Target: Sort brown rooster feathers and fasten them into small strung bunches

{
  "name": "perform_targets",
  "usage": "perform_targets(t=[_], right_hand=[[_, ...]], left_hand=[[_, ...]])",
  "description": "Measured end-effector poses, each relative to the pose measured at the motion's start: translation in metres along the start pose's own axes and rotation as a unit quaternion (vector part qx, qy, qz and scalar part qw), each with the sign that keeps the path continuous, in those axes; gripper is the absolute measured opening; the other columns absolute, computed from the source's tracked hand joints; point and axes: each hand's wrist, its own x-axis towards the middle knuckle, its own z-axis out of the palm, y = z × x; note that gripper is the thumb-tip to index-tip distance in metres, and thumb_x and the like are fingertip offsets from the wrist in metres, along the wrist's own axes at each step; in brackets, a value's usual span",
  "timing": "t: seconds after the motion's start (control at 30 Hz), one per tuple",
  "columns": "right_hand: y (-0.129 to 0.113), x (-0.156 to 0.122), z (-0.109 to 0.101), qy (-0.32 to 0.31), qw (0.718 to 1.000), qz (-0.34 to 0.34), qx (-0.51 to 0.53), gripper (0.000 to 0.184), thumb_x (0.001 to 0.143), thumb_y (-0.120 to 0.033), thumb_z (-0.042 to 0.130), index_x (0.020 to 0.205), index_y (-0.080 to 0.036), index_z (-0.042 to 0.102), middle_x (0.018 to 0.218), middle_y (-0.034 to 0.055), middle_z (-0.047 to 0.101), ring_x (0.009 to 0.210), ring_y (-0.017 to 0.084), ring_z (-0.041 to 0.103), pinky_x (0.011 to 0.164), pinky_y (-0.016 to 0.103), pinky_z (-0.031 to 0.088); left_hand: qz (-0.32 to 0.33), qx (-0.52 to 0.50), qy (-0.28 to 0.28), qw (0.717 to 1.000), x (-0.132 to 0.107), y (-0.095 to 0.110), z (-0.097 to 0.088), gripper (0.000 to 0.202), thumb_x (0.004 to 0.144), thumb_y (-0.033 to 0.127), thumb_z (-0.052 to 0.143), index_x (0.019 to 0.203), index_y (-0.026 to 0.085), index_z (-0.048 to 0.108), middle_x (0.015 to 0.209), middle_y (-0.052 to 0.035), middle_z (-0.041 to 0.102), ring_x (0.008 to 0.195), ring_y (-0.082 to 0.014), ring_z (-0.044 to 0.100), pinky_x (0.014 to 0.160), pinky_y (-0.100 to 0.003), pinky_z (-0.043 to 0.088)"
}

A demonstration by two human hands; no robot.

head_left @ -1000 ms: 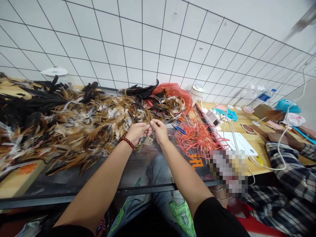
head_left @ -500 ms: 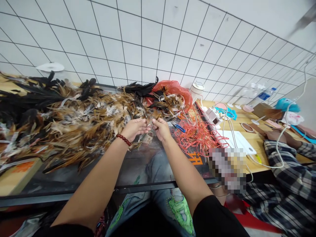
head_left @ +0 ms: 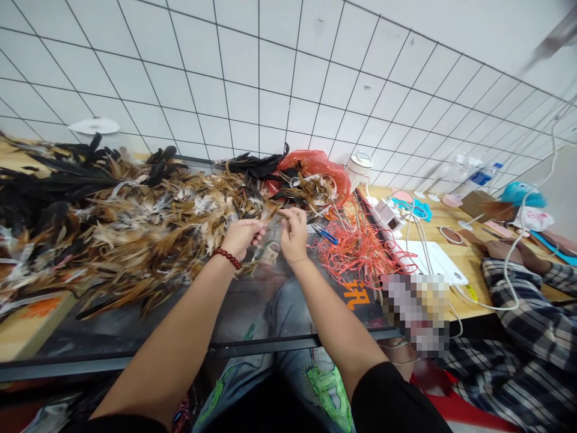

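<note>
Two hands [head_left: 243, 237] [head_left: 294, 234] close together, forearms [head_left: 340, 319] stretched forward, beside feathers [head_left: 166, 231]

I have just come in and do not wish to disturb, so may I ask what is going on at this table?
A person is handling feathers with bare hands. The left hand seems to pinch a small brown feather; the right hand is close by, but whether it touches the feather is unclear. A large feather pile lies to the left, and a tangle of red strings to the right. Another person's plaid sleeve shows farther right.
</note>
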Motion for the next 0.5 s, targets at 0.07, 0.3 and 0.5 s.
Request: perform_targets(t=[0.07, 0.3, 0.5], right_hand=[[-0.007, -0.001, -0.005, -0.104, 0.983, -0.091, -0.118, 0.046, 0.087, -0.011, 0.041, 0.125, -0.026, 0.062, 0.140, 0.0093, 0.049, 0.112, 0.020, 0.051, 0.098, 0.035, 0.040], [-0.011, -0.002, -0.010, -0.145, 0.954, -0.067, -0.252, 0.025, 0.094, -0.027, 0.048, 0.110, -0.026, 0.068, 0.128, 0.0082, 0.063, 0.117, 0.024, 0.048, 0.094, 0.039, 0.037], [0.000, 0.002, 0.003, -0.171, 0.961, 0.154, 0.151, 0.041, 0.093, -0.050, 0.044, 0.068, -0.020, 0.056, 0.059, -0.0025, 0.055, 0.053, 0.011, 0.047, 0.058, 0.025, 0.040]], left_hand=[[0.040, 0.080, 0.011, 0.996, 0.001, 0.001, -0.003, 0.020, 0.061, 0.031, 0.075, 0.056, 0.014, 0.063, 0.052, -0.0027, 0.057, 0.045, -0.0098, 0.044, 0.043, -0.022, 0.030], [0.180, 0.235, 0.003, 0.955, -0.002, 0.004, -0.004, 0.017, 0.069, 0.031, 0.068, 0.061, 0.016, 0.069, 0.054, -0.0009, 0.062, 0.054, -0.0137, 0.052, 0.057, -0.026, 0.041], [0.176, -0.004, -0.023, 0.984, 0.001, 0.001, 0.000, 0.048, 0.047, 0.035, 0.089, 0.087, 0.013, 0.075, 0.080, -0.0059, 0.071, 0.073, -0.0153, 0.063, 0.074, -0.029, 0.050]])
